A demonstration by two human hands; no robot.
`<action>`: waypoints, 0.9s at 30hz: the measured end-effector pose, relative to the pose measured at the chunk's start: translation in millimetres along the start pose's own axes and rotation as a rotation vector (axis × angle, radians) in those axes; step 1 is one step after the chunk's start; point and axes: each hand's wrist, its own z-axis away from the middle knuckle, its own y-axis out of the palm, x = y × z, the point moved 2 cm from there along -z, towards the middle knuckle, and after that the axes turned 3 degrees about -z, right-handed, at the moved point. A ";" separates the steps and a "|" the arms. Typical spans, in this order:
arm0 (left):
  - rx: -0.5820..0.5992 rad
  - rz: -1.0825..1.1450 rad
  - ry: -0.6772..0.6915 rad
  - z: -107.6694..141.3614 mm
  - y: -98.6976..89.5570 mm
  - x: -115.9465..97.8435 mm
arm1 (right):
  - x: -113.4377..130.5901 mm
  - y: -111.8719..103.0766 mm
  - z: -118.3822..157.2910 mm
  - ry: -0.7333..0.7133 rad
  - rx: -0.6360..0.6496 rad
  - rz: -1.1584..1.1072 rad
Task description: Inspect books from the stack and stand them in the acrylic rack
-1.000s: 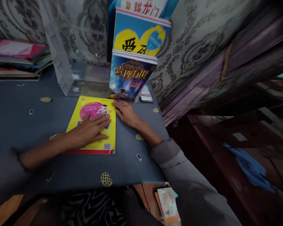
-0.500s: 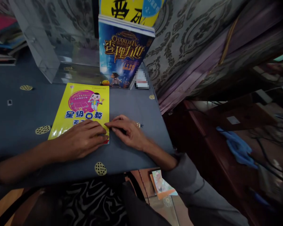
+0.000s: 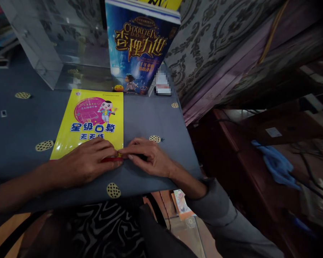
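A yellow workbook [image 3: 97, 104] lies on the cloth-covered table, its cover facing up and its title upright from where I sit. My left hand [image 3: 90, 159] rests palm down across the book's lower part, fingers stretched over the cover and thumb along the red bottom edge. At the lower right corner, the index fingertip of my right hand [image 3: 148, 156] touches the book's edge. The right thumb is a little apart from that finger, and the other fingers curl partly out of sight. Both hands nearly meet at this corner.
Behind the workbook a blue book [image 3: 140, 46] stands upright beside a clear acrylic stand [image 3: 37, 53]. More books [image 3: 1, 46] are stacked at far left. Patterned curtain [image 3: 204, 46] borders the table's right side. Beyond it, a blue cloth [image 3: 276, 165] lies on a dark red surface.
Both hands have slid slightly toward the book's bottom edge, uncovering more of its lower title line. The camera view has shifted a little. The workbook lies in about the same place.
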 end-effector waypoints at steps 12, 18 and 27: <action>0.032 0.117 -0.015 2.8 -3.6 6.4 | 15.9 9.6 14.7 -0.136 0.107 0.295; 0.010 0.153 -0.026 2.0 -3.3 6.6 | 23.8 15.8 18.0 -0.206 0.077 0.437; 0.001 0.042 -0.174 5.6 9.5 5.9 | 28.0 19.0 13.9 -0.197 0.022 0.441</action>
